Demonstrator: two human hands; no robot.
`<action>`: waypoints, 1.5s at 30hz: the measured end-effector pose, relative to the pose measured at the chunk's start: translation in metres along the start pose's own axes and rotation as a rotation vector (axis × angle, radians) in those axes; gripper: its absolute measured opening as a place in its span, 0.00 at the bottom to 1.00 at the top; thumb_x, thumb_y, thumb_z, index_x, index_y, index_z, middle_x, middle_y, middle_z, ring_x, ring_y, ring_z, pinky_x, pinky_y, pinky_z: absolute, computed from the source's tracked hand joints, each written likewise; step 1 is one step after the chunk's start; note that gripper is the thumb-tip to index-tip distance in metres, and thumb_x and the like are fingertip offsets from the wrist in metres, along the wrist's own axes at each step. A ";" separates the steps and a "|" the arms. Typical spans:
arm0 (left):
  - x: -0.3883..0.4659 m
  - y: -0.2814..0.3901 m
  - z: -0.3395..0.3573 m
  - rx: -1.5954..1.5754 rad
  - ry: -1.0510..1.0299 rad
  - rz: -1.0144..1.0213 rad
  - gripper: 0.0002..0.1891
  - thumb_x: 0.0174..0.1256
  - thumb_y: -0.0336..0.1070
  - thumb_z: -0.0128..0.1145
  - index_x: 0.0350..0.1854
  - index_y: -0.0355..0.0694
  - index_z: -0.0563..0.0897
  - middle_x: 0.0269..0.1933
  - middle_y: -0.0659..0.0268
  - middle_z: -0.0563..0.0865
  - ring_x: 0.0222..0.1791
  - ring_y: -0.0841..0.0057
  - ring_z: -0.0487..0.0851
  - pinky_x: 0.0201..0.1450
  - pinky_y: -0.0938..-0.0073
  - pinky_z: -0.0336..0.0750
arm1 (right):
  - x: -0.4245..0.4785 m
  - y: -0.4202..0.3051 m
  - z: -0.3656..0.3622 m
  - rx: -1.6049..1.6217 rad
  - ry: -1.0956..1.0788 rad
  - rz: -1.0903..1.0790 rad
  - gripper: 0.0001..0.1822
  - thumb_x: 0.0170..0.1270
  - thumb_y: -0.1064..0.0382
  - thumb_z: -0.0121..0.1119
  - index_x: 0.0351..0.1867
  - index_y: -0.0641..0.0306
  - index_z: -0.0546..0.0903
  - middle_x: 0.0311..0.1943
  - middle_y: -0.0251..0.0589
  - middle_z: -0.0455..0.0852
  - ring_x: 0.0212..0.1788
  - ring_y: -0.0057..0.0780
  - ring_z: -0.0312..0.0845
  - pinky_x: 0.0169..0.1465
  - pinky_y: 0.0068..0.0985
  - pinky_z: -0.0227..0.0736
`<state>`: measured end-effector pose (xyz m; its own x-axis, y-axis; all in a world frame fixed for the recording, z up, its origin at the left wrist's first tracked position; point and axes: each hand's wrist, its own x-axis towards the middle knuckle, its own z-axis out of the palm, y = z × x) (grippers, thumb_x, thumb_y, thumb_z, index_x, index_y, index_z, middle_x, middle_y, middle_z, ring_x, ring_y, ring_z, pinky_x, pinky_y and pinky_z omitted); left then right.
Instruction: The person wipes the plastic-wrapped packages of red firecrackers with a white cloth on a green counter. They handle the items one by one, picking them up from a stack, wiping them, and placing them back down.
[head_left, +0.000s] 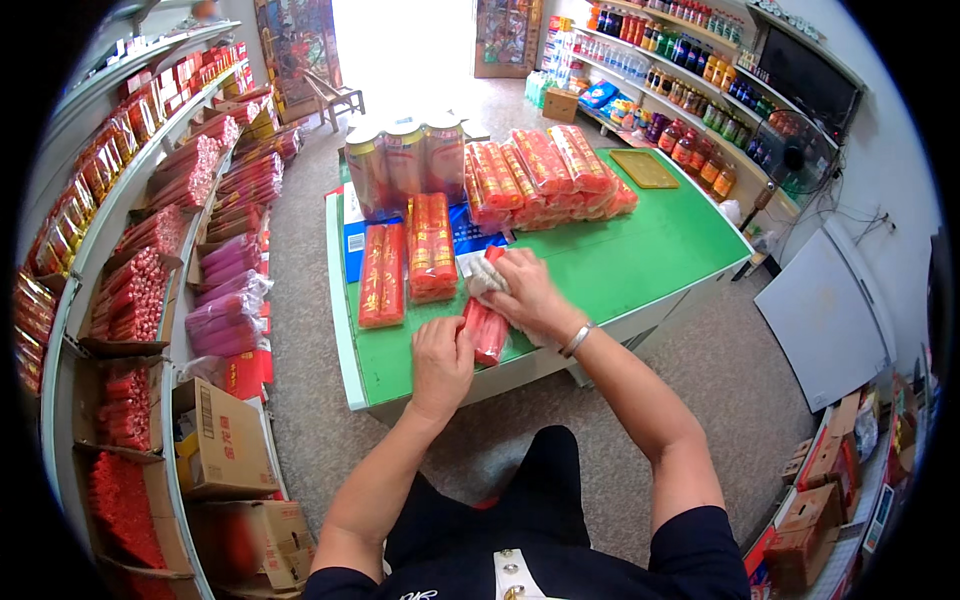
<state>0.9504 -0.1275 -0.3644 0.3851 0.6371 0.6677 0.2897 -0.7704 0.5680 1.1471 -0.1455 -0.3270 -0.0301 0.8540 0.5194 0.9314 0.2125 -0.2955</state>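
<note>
A plastic-wrapped pack of red candles lies at the near edge of the green tabletop. My right hand presses a crumpled whitish cloth onto its upper part, and more of the cloth hangs below the wrist. At the pack's near left side my left hand grips the edge with curled fingers; the fingertips are partly hidden. To the left lie a flat red candle pack and a taller stack of red packs, both with gold characters. Behind them is a large pile of similar packs.
Shrink-wrapped cans stand at the table's back left, near a blue printed sheet. A yellow tray lies at the far right. Shelves with boxed red goods line the left; a fan and white freezer stand right.
</note>
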 end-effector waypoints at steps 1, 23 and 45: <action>0.000 0.000 0.000 0.002 0.001 -0.001 0.07 0.63 0.29 0.56 0.41 0.35 0.79 0.38 0.53 0.82 0.42 0.54 0.79 0.48 0.56 0.70 | 0.004 0.003 0.003 -0.021 0.032 0.031 0.23 0.59 0.55 0.63 0.55 0.61 0.78 0.46 0.50 0.78 0.52 0.51 0.71 0.55 0.44 0.67; 0.001 0.002 0.001 0.019 -0.027 -0.011 0.10 0.63 0.34 0.59 0.43 0.34 0.79 0.41 0.52 0.82 0.45 0.54 0.79 0.49 0.57 0.69 | 0.007 0.013 0.008 0.013 0.092 0.046 0.17 0.59 0.55 0.64 0.43 0.63 0.77 0.44 0.51 0.76 0.50 0.51 0.71 0.53 0.44 0.67; 0.007 0.015 -0.008 0.091 -0.171 0.128 0.35 0.44 0.50 0.75 0.51 0.35 0.76 0.49 0.53 0.80 0.51 0.55 0.77 0.55 0.57 0.68 | -0.014 0.013 -0.005 -0.082 0.162 0.111 0.17 0.58 0.53 0.65 0.40 0.62 0.79 0.41 0.47 0.77 0.47 0.49 0.72 0.48 0.45 0.68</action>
<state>0.9500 -0.1347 -0.3473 0.5647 0.5266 0.6355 0.3039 -0.8486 0.4331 1.1612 -0.1567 -0.3339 0.1271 0.7808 0.6117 0.9524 0.0762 -0.2951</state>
